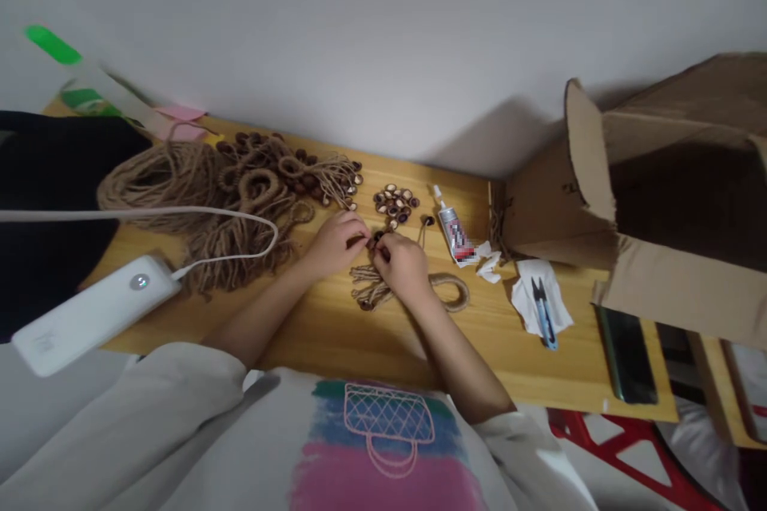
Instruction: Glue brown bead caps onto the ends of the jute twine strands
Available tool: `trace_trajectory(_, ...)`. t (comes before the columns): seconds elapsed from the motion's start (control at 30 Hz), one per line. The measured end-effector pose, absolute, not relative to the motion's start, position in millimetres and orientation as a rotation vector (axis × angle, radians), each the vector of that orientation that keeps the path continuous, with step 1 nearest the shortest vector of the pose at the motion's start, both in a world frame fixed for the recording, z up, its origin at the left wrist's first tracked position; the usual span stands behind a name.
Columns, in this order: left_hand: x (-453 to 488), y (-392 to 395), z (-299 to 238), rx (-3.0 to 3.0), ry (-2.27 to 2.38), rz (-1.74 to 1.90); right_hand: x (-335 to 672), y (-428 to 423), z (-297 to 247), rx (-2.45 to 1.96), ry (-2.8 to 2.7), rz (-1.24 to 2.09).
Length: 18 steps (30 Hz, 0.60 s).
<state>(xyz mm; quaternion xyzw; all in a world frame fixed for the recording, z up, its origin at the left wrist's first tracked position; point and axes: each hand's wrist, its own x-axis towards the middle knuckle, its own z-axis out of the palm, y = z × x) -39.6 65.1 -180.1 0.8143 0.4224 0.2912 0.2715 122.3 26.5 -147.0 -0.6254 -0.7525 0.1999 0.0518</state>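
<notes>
My left hand [334, 243] and my right hand [403, 265] meet at the middle of the wooden table [335, 335], fingers pinched together on a dark wooden bead [377, 238] and jute cord. Under my right hand lies a jute tassel piece [367, 289] with a rope loop [452, 291] to its right. A small heap of loose wooden beads [394, 204] sits just beyond my hands. One single bead on a cord [427, 221] lies beside it.
A pile of jute rope and beaded pieces [240, 192] fills the left. A white power bank [84, 315] with cable lies near left. A glue tube [453, 233], blue snips [544, 311] on tissue, a dark phone [629, 355] and a cardboard box [659, 192] stand right.
</notes>
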Motion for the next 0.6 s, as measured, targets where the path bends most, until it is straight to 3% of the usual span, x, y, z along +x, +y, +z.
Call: trace_trajectory(0.6, -43.8, 64.3, -173.7, 2.284, 1.03, 0.674, 125.1, 29.4, -149.4, -1.864, -2.309, 0.637)
